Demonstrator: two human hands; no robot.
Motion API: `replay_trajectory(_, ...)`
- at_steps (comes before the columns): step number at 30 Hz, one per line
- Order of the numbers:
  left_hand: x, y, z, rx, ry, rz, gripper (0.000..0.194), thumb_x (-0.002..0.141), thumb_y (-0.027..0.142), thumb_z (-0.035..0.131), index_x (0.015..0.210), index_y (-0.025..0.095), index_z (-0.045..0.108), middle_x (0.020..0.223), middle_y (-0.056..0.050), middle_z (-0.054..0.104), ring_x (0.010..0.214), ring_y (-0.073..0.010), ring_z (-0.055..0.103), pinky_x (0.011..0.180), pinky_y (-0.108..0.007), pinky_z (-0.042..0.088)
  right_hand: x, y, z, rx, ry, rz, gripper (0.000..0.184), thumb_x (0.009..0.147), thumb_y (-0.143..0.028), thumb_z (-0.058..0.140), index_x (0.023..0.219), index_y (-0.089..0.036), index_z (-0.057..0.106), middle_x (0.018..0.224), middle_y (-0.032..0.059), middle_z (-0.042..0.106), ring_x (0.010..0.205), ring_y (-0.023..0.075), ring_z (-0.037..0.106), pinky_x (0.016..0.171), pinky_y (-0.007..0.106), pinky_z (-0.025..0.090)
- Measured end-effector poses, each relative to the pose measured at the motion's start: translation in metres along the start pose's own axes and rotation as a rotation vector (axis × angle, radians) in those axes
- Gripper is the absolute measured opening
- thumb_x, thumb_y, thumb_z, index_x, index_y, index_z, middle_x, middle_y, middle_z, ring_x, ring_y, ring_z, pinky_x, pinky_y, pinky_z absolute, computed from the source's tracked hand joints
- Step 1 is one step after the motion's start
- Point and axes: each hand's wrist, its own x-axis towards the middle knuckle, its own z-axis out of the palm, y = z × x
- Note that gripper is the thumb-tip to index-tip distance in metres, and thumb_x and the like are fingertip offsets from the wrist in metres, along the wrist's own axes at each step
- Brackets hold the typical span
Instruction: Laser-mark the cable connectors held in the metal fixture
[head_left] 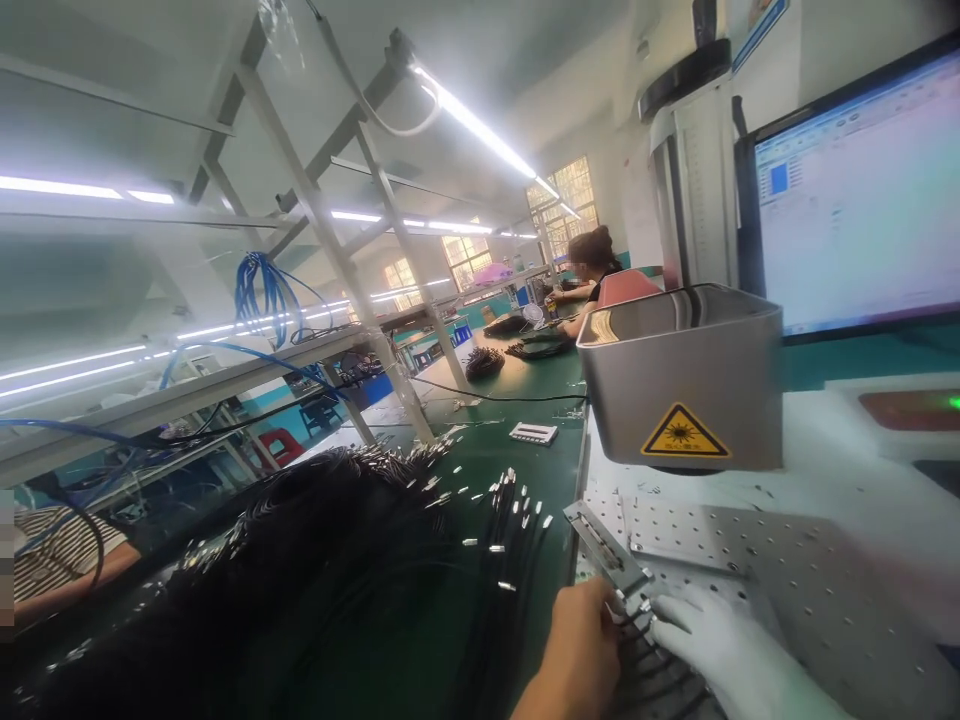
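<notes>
My left hand, bare, rests at the edge of a perforated metal plate, its fingers pinching black cables with metal plug ends at a narrow metal fixture strip. My right hand, in a white glove, lies flat over the same cables, fingertips touching the plugs by the strip. Above the plate hangs a grey laser head with a yellow warning label.
A large heap of black cables covers the green bench to the left. A monitor stands at right. A small white tray lies on the bench. Another person works farther down, and a striped sleeve shows at far left.
</notes>
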Motion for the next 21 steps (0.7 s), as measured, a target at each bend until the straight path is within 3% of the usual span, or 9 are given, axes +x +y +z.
replay_trajectory(4,0.001,0.005,0.001,0.08,-0.023,0.011,0.035,0.074,-0.001,0.047,0.094,0.016,0.069,0.089,-0.006,0.071,0.084,-0.0194,0.064,0.072,-0.027,0.042,0.008,-0.003,-0.015,0.147,-0.098,0.038,0.035,0.081,-0.009,0.049,0.103,-0.025,0.071,0.104,0.0032,0.071,0.097,0.0178,0.064,0.082,0.028,0.052)
replay_trajectory(10,-0.001,0.018,0.004,0.199,-0.005,0.026,0.038,0.068,-0.003,0.052,0.097,0.016,0.068,0.11,-0.012,0.066,0.1,-0.0283,0.062,0.083,-0.038,0.049,0.033,-0.005,-0.051,0.391,-0.253,0.115,0.037,0.081,-0.01,0.043,0.096,-0.026,0.074,0.105,0.0029,0.071,0.103,0.0195,0.064,0.09,0.032,0.052)
replay_trajectory(12,-0.004,0.019,0.005,0.235,0.052,0.05,0.043,0.066,-0.003,0.051,0.101,0.017,0.066,0.114,-0.011,0.063,0.104,-0.0282,0.06,0.086,-0.04,0.05,0.04,-0.003,-0.064,0.488,-0.309,0.182,0.041,0.083,-0.011,0.036,0.093,-0.025,0.074,0.099,0.0025,0.072,0.097,0.0187,0.065,0.086,0.032,0.052)
replay_trajectory(15,-0.012,0.014,0.011,0.329,0.139,0.134,0.037,0.066,-0.005,0.051,0.092,0.017,0.065,0.105,-0.008,0.064,0.097,-0.0254,0.061,0.083,-0.039,0.052,0.046,0.004,-0.078,0.571,-0.362,0.309,0.046,0.084,-0.014,0.03,0.094,-0.025,0.074,0.093,0.0013,0.072,0.09,0.0183,0.067,0.083,0.031,0.053)
replay_trajectory(18,-0.023,0.0,0.024,0.401,0.279,0.355,0.028,0.07,-0.004,0.054,0.082,0.02,0.063,0.094,-0.002,0.066,0.087,-0.0202,0.063,0.076,-0.03,0.052,0.047,0.012,-0.082,0.57,-0.39,0.446,0.043,0.082,-0.018,0.035,0.103,-0.025,0.072,0.103,0.0013,0.072,0.097,0.0184,0.066,0.087,0.03,0.051)
replay_trajectory(21,-0.033,-0.014,0.04,0.483,0.467,0.52,0.017,0.077,0.008,0.063,0.082,0.023,0.062,0.087,0.0,0.068,0.081,-0.0191,0.064,0.07,-0.028,0.052,0.046,0.017,-0.083,0.485,-0.408,0.595,0.041,0.087,-0.024,0.032,0.107,-0.021,0.068,0.108,0.0054,0.071,0.1,0.0195,0.065,0.087,0.031,0.049)
